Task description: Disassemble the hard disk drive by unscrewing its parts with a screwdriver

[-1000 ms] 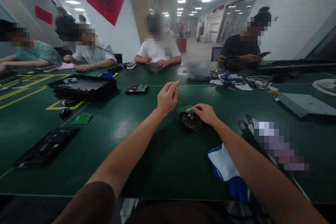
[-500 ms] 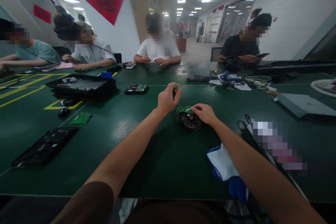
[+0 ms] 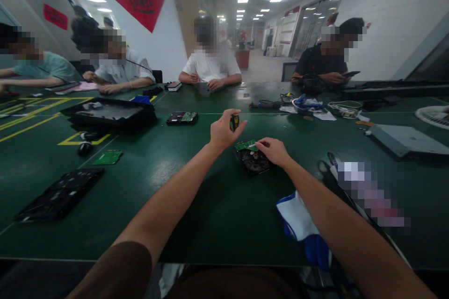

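A black hard drive (image 3: 253,160) lies on the green table (image 3: 210,196) with a green circuit board (image 3: 245,145) at its far edge. My left hand (image 3: 222,131) is raised just above the board, its fingers closed on the black and yellow handle of a small screwdriver (image 3: 235,121). My right hand (image 3: 275,151) rests on the right side of the drive, fingertips on the circuit board.
A blue and white cloth (image 3: 301,224) lies near my right forearm. A second drive (image 3: 182,118), a black tray (image 3: 108,114), a loose green board (image 3: 108,157) and a black panel (image 3: 59,196) sit to the left. Cables and tools (image 3: 305,104) lie far right. Several people sit across the table.
My left hand has turned the screwdriver in its fingers, so the black and yellow handle now shows more clearly. My right hand has stayed on the drive.
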`<state>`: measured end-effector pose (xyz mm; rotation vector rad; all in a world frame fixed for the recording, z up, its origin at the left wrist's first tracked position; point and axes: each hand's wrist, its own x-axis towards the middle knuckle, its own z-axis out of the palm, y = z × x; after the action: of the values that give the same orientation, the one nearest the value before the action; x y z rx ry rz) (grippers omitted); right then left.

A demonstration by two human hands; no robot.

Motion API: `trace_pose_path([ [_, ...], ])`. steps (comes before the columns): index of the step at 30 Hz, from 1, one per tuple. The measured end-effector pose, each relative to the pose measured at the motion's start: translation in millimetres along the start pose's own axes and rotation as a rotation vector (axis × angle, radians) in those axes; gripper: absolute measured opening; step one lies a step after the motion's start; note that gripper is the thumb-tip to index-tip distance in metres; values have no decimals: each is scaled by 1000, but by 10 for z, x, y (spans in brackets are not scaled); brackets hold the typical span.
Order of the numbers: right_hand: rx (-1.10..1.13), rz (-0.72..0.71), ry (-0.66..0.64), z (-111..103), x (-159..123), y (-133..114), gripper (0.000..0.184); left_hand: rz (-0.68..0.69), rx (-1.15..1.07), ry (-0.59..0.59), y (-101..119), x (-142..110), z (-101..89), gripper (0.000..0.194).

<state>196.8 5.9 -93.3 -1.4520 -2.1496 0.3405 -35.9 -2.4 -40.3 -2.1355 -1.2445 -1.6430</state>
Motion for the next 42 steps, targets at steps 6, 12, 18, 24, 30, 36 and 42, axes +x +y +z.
trace_pose_path([
  [6, 14, 20, -5, -3, -2, -6, 34, -17, 33, 39, -43, -14, 37, 34],
  [12, 12, 10, -2, 7, 1, 15, 34, 45, 37, -1, 11, 13, -1, 24],
  [18, 10, -3, 16, 29, 6, 39, 33, 87, 32, 42, 52, 45, -38, 25],
  [24, 19, -19, 14, 43, 10, 63, 34, 38, 34, 18, 3, 13, 9, 33],
  [30, 29, -12, 27, 53, 5, 73, 32, -67, -15, 53, -5, 7, 35, 35],
  [36, 26, -4, 26, 41, 2, 56, 32, -28, -62, 18, 6, -15, 27, 29],
  [42, 25, -8, 35, 42, -2, 53, 32, 76, -21, 37, 26, 24, -19, 12],
])
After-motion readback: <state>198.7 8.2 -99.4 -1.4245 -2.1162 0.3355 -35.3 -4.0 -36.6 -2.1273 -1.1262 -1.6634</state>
